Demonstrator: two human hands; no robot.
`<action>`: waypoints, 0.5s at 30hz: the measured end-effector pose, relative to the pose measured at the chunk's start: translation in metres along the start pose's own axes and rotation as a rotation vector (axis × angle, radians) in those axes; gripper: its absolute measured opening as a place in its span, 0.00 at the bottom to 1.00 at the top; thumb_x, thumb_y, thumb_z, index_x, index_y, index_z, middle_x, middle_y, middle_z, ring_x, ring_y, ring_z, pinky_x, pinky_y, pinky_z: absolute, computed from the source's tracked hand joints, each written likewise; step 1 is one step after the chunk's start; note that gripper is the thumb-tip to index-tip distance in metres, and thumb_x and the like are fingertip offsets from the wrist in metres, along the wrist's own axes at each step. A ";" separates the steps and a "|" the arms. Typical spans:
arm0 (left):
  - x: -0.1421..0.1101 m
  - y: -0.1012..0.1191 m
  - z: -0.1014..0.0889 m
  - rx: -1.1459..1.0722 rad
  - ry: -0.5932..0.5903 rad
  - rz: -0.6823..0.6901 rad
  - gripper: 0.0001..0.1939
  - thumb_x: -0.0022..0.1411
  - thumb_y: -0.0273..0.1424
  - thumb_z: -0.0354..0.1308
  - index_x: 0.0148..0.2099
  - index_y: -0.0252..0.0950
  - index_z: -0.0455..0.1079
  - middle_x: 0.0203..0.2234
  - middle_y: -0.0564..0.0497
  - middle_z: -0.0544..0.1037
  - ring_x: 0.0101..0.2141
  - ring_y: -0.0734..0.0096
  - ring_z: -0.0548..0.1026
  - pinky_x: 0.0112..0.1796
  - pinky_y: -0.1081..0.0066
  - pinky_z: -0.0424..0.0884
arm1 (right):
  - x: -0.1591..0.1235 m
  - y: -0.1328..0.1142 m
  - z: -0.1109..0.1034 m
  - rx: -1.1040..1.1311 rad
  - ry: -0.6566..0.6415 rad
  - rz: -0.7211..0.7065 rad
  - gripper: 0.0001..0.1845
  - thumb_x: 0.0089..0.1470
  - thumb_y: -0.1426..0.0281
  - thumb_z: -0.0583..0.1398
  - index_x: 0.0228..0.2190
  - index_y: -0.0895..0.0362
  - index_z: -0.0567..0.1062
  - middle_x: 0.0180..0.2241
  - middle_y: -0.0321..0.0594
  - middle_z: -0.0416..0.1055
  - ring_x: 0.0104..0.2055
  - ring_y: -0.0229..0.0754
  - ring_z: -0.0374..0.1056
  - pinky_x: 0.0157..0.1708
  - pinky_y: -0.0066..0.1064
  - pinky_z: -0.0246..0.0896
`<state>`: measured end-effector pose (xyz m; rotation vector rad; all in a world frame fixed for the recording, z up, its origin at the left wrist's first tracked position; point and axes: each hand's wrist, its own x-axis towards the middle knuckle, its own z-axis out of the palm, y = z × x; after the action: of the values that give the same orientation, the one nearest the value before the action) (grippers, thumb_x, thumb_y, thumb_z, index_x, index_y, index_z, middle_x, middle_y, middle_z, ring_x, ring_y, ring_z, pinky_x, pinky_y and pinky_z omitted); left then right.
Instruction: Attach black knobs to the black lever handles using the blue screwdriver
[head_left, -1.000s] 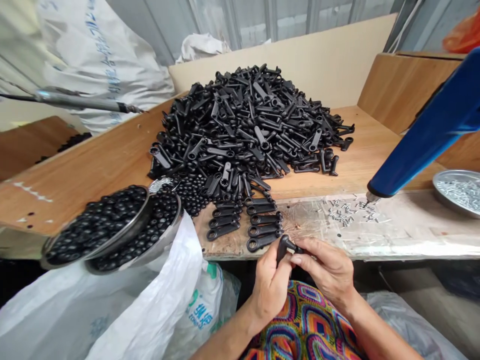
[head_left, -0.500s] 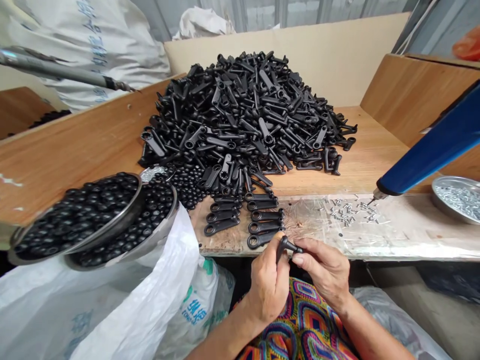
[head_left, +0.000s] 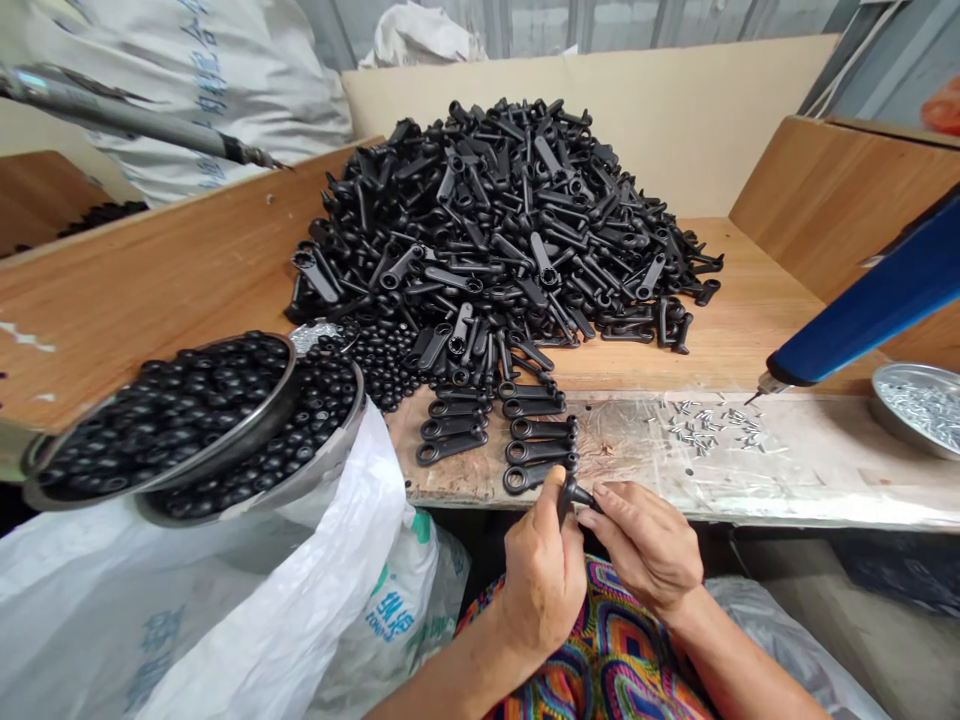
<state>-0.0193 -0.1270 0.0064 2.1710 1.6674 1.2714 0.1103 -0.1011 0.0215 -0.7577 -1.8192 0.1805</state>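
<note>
My left hand (head_left: 541,570) is closed around a black plastic handle piece (head_left: 568,497), held upright just below the table's front edge. My right hand (head_left: 646,545) pinches the top end of the same piece with thumb and fingers. Just beyond my hands, several black handle pieces (head_left: 495,435) lie lined up in two rows on the table. A big heap of the same black pieces (head_left: 502,220) fills the middle of the wooden table (head_left: 150,300).
Two metal bowls of small black beads (head_left: 187,420) sit at the left over white plastic bags (head_left: 262,620). Small metal pins (head_left: 712,425) lie scattered to the right, beneath a blue tool (head_left: 862,310). A metal dish of pins (head_left: 919,405) stands far right.
My hands have stayed together on the black piece, shifting only slightly. The view has drifted a little, so the heap and bowls sit somewhat differently in frame.
</note>
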 end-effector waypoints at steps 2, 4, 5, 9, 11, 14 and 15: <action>0.000 0.000 -0.002 0.039 0.016 0.021 0.21 0.60 0.21 0.43 0.56 0.23 0.56 0.42 0.35 0.75 0.38 0.66 0.77 0.39 0.72 0.72 | 0.002 -0.001 -0.001 0.026 -0.018 0.011 0.19 0.48 0.82 0.61 0.44 0.60 0.71 0.26 0.44 0.72 0.25 0.38 0.65 0.23 0.30 0.64; 0.001 0.001 -0.003 0.082 0.028 0.062 0.22 0.59 0.20 0.44 0.56 0.22 0.55 0.42 0.35 0.75 0.37 0.66 0.77 0.38 0.72 0.73 | 0.003 -0.002 -0.003 0.086 -0.039 0.043 0.17 0.48 0.82 0.60 0.42 0.60 0.72 0.27 0.44 0.72 0.27 0.40 0.68 0.25 0.30 0.65; 0.001 0.001 -0.004 0.101 0.029 0.082 0.22 0.58 0.19 0.44 0.56 0.22 0.55 0.41 0.35 0.75 0.36 0.66 0.77 0.38 0.72 0.73 | 0.003 -0.002 -0.004 0.117 -0.045 0.060 0.16 0.48 0.82 0.60 0.41 0.60 0.72 0.28 0.44 0.73 0.28 0.41 0.69 0.26 0.30 0.66; -0.001 0.000 -0.006 0.155 0.031 0.119 0.23 0.57 0.19 0.43 0.56 0.22 0.54 0.39 0.35 0.76 0.36 0.65 0.77 0.37 0.71 0.73 | 0.002 -0.002 -0.006 0.159 -0.052 0.080 0.13 0.48 0.81 0.61 0.38 0.61 0.73 0.28 0.44 0.74 0.29 0.42 0.71 0.28 0.31 0.67; -0.003 -0.002 -0.004 0.159 0.028 0.108 0.23 0.58 0.19 0.43 0.57 0.23 0.54 0.39 0.36 0.76 0.34 0.64 0.78 0.35 0.70 0.74 | 0.002 -0.003 -0.005 0.143 -0.065 0.085 0.12 0.48 0.81 0.60 0.37 0.61 0.74 0.27 0.44 0.73 0.28 0.41 0.70 0.27 0.31 0.67; -0.007 -0.004 0.002 0.074 -0.014 0.040 0.21 0.60 0.21 0.43 0.57 0.24 0.54 0.40 0.36 0.76 0.36 0.63 0.78 0.37 0.69 0.74 | 0.003 -0.005 -0.002 0.160 -0.058 0.158 0.08 0.50 0.79 0.60 0.35 0.60 0.74 0.26 0.42 0.73 0.27 0.40 0.70 0.27 0.29 0.66; -0.007 -0.004 0.004 0.022 -0.030 0.006 0.20 0.61 0.22 0.43 0.56 0.25 0.54 0.40 0.36 0.76 0.38 0.64 0.77 0.38 0.68 0.73 | 0.003 -0.006 -0.001 0.175 -0.053 0.202 0.07 0.50 0.78 0.60 0.33 0.59 0.74 0.26 0.41 0.73 0.27 0.39 0.70 0.27 0.29 0.66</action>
<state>-0.0199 -0.1302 -0.0022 2.1983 1.6725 1.2219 0.1082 -0.1042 0.0274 -0.8171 -1.7483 0.4892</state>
